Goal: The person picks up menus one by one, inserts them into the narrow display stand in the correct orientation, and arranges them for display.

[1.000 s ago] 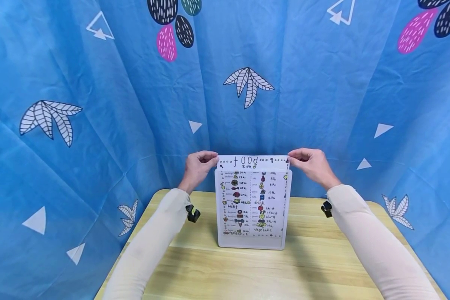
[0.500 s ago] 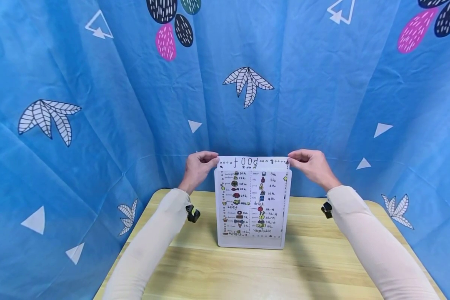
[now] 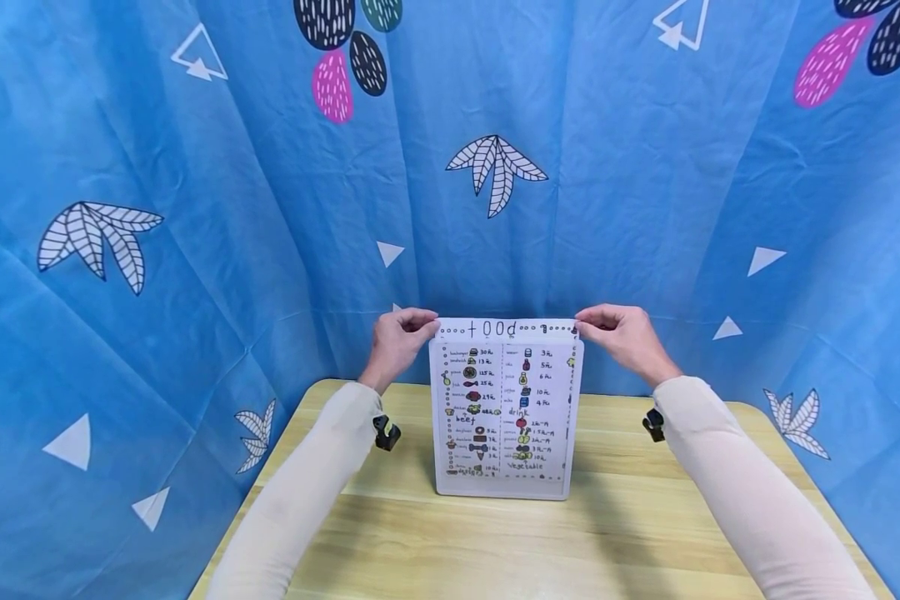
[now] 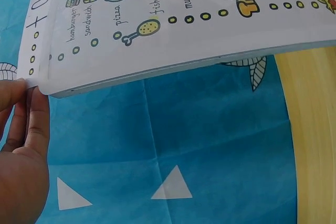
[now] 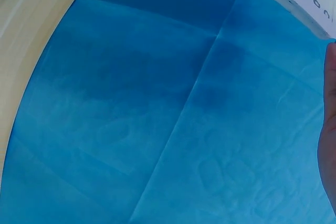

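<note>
A handwritten paper menu stands upright, mostly inside a clear, white-edged display stand on the table. Its top strip, lettered "food", sticks out above the stand's upper edge. My left hand pinches the paper's upper left corner between thumb and fingers. At the opposite top corner my right hand pinches it too. Close up in the left wrist view, the left hand grips the strip just beyond the stand's corner. In the right wrist view only an edge of the right hand shows, beside the stand's corner.
The stand rests on a light wooden table with rounded far corners. A blue patterned curtain hangs behind and on both sides. Dark wrist cameras sit on both light sleeves.
The menu has slid a little further down into the stand, so less of the top strip shows. Both hands have come down slightly with it, and the stand has stayed put.
</note>
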A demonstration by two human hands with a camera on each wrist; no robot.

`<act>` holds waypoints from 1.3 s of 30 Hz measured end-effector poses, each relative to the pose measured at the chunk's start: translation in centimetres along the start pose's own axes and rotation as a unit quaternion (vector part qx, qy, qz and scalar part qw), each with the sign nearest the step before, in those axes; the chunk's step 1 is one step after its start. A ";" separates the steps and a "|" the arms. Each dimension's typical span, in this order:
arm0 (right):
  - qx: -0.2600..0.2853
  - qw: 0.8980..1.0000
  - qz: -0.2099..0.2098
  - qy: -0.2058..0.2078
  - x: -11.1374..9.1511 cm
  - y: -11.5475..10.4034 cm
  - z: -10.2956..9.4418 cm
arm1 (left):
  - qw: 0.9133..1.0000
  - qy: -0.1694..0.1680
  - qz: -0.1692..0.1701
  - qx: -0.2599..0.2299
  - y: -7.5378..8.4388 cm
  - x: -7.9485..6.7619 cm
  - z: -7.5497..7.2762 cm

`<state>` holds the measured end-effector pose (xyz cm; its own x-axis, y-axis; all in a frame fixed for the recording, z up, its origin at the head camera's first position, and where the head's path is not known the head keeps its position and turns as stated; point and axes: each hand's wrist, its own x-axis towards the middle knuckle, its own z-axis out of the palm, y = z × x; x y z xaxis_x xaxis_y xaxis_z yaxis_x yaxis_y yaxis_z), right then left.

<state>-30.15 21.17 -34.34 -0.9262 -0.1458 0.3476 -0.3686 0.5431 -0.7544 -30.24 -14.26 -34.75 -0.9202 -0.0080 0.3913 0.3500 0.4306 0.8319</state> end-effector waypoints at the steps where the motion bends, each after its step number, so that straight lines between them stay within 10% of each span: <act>1: 0.000 1.000 -0.001 0.001 0.0 0.0 0.0 | 1.000 0.000 0.003 0.005 -0.1 0.0 0.0; 39: -0.016 1.000 0.012 -0.014 -1.4 1.3 0.9 | 0.999 -0.028 0.008 0.016 -1.8 -1.5 0.4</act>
<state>-29.35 21.29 -36.33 -0.9369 -0.1550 0.3132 -0.3435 0.5736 -0.7436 -29.54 -14.65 -37.07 -0.9234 0.0498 0.3807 0.3598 0.4583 0.8127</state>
